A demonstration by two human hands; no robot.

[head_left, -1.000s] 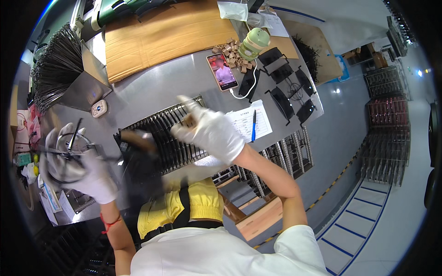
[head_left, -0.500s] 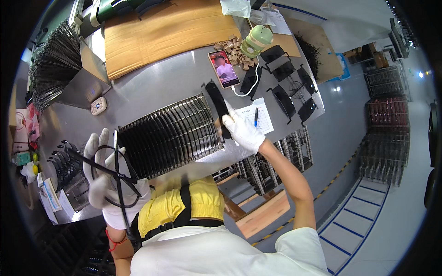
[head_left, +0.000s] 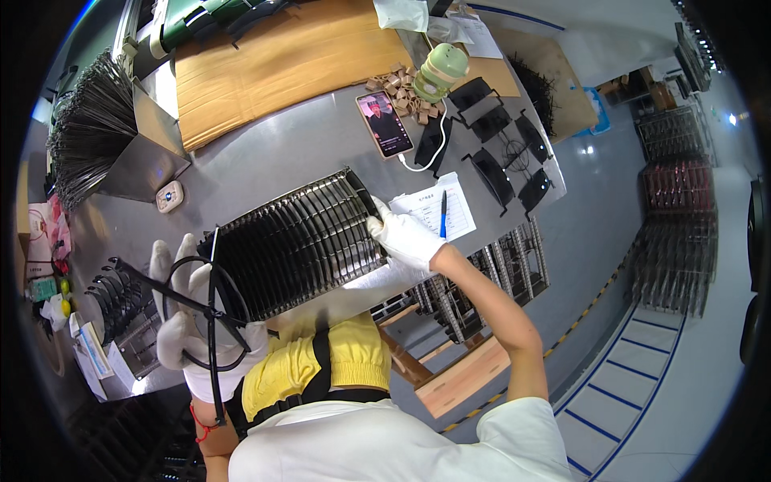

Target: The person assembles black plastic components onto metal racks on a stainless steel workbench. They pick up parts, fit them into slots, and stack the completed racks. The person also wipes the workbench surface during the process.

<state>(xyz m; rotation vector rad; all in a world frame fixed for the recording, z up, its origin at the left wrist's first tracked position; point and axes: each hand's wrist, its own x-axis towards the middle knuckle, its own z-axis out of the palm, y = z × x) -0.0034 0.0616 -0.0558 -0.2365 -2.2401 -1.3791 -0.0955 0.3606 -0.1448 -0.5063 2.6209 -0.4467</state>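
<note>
My left hand (head_left: pixel 178 321), in a white glove, holds a black wire frame (head_left: pixel 215 313) with looped parts and straight arms. Its fingers point up and are partly spread around the frame. Beside it lies a metal rack (head_left: pixel 297 257) packed with a row of dark curved plates. My right hand (head_left: pixel 405 241), also gloved, is closed at the rack's right end, with a black curved plate (head_left: pixel 363 193) lying along that end beside its fingertips. The glove hides part of the plate and the grip on it.
A phone (head_left: pixel 385 124) on a white cable, a green bottle-shaped device (head_left: pixel 442 71) and brown blocks (head_left: pixel 399 87) lie beyond the rack. Further right are loose black plates (head_left: pixel 491 177) and a paper sheet (head_left: pixel 458 215) with a blue pen. Thin rods fill a metal bin (head_left: pixel 144 153) at far left.
My right hand has moved left to the rack's end, bringing the black curved plate against it. My left hand keeps the wire frame and has shifted only slightly.
</note>
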